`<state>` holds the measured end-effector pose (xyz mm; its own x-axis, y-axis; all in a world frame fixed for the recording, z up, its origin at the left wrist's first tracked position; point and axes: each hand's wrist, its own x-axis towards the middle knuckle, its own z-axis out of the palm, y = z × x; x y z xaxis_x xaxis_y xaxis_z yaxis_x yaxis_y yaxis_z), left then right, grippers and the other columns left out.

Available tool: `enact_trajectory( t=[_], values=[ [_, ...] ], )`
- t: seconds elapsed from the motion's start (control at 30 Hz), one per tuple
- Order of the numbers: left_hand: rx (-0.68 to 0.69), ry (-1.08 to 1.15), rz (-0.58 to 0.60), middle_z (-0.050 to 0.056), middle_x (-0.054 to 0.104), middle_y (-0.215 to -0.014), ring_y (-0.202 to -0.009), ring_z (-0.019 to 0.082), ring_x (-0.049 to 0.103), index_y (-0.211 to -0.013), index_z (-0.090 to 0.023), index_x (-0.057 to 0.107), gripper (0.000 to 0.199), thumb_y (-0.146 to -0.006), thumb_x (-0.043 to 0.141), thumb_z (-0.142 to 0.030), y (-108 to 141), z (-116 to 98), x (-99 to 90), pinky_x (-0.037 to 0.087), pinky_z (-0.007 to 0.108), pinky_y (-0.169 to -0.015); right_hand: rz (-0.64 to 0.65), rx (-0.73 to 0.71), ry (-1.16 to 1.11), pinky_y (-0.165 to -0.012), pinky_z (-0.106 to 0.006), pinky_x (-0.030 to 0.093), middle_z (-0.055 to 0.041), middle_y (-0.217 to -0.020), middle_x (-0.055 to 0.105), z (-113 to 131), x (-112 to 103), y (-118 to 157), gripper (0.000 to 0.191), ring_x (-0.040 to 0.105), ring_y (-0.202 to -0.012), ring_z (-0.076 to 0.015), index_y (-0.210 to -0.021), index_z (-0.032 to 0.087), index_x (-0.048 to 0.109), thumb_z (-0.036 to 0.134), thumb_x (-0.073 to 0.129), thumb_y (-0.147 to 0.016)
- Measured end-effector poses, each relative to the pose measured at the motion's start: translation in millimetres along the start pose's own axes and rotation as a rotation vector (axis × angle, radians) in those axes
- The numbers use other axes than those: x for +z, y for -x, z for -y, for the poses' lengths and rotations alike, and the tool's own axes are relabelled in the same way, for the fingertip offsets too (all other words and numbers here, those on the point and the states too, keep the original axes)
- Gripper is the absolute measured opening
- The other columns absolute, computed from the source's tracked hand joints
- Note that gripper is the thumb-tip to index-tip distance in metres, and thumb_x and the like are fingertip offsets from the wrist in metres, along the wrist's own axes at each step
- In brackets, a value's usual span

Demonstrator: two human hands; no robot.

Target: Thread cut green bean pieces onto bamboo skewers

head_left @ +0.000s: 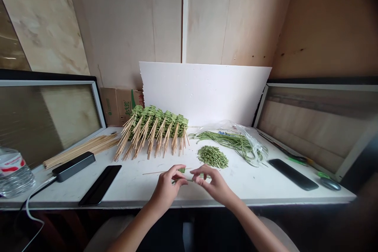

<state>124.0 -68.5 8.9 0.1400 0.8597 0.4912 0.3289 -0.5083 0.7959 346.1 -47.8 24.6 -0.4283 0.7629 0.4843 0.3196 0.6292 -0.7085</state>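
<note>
My left hand (171, 183) is closed around a thin green bean piece at the front middle of the white table (130, 189). Opposite it, my right hand (209, 183) pinches the other side of that thin piece. A wooden skewer (152, 173) with short green pieces (182, 170) on it lies just behind my fingers, which partly hide it. Behind my right hand sits a pile of short cut beans (212, 156). Finished-looking skewers (159, 128), threaded with green pieces, are stacked at the back left, bare ends toward me.
Long beans (233, 141) lie partly in a clear plastic bag (255, 141) at the back right. Bare skewers (88, 148), a black box (75, 165) and a phone (100, 185) are left; a dark slab (292, 174) and mouse (330, 183) are right. A white board (203, 92) stands behind.
</note>
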Motion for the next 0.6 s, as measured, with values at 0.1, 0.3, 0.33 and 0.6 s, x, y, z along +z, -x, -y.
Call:
enact_trajectory(
  t=[0.1, 0.3, 0.33, 0.6],
  values=[
    [0.016, 0.009, 0.004, 0.004, 0.08, -0.088, -0.084, 0.02, 0.075, -0.121, -0.022, 0.068, 0.035, -0.087, 0.075, -0.02, 0.5, -3.3, 0.0, 0.059, 0.036, -0.086, 0.011, -0.049, -0.013, -0.074, -0.034, 0.051, -0.0074, -0.092, 0.077, 15.1, 7.8, 2.0, 0.026, 0.064, -0.089, -0.0236, -0.102, 0.026, 0.08, 0.048, 0.069, -0.095],
    [-0.107, 0.049, 0.085, 0.005, 0.075, -0.078, -0.067, 0.019, 0.071, -0.099, -0.016, 0.077, 0.019, -0.088, 0.074, -0.032, -4.1, -7.1, -5.0, 0.058, 0.031, -0.068, -0.211, -0.064, -0.001, -0.076, -0.038, 0.052, -0.0073, -0.09, 0.075, 4.1, 2.8, -1.7, 0.023, 0.063, -0.089, -0.0248, -0.094, 0.025, 0.078, 0.043, 0.064, -0.098],
    [-0.125, 0.06, 0.088, 0.005, 0.073, -0.074, -0.062, 0.018, 0.068, -0.098, -0.016, 0.077, 0.02, -0.09, 0.072, -0.033, -4.6, -8.4, -6.1, 0.056, 0.03, -0.064, -0.227, -0.072, 0.006, -0.077, -0.038, 0.052, -0.0073, -0.09, 0.074, 3.3, 1.3, -2.2, 0.022, 0.063, -0.089, -0.0249, -0.096, 0.025, 0.078, 0.041, 0.063, -0.099],
    [0.005, 0.009, 0.051, 0.008, 0.075, -0.091, -0.077, 0.019, 0.066, -0.101, -0.019, 0.078, 0.02, -0.096, 0.066, -0.035, 0.0, -28.6, -10.2, 0.049, 0.027, -0.066, -0.199, -0.161, 0.05, -0.081, -0.041, 0.048, -0.0057, -0.086, 0.071, 24.1, 6.4, 0.9, 0.013, 0.061, -0.084, -0.0243, -0.098, 0.027, 0.077, 0.038, 0.072, -0.094]
  ],
)
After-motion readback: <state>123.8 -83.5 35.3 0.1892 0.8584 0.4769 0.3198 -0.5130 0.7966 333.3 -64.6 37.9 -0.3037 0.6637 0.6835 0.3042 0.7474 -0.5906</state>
